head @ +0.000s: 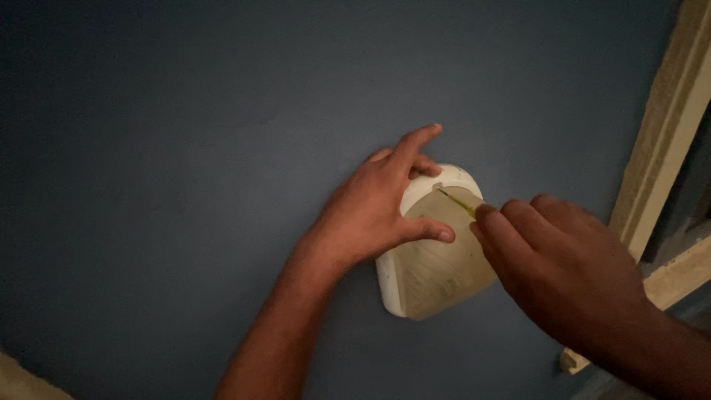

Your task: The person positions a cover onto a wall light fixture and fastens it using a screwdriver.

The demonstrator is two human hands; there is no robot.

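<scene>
A white, rounded wall fixture (433,270) with a pale translucent cover is mounted on a dark blue wall (185,148). My left hand (378,204) presses on the fixture's left side, thumb across the cover and fingers spread over its top edge. My right hand (555,255) comes in from the right and grips a thin tool with a yellowish-green shaft (458,201). The tool's tip touches the upper edge of the fixture near a small notch. The tool's handle is hidden inside my fist.
A cream-coloured frame (666,141), like a door or window surround, runs down the right edge. A pale patch (18,378) shows at the bottom left corner. The light is dim.
</scene>
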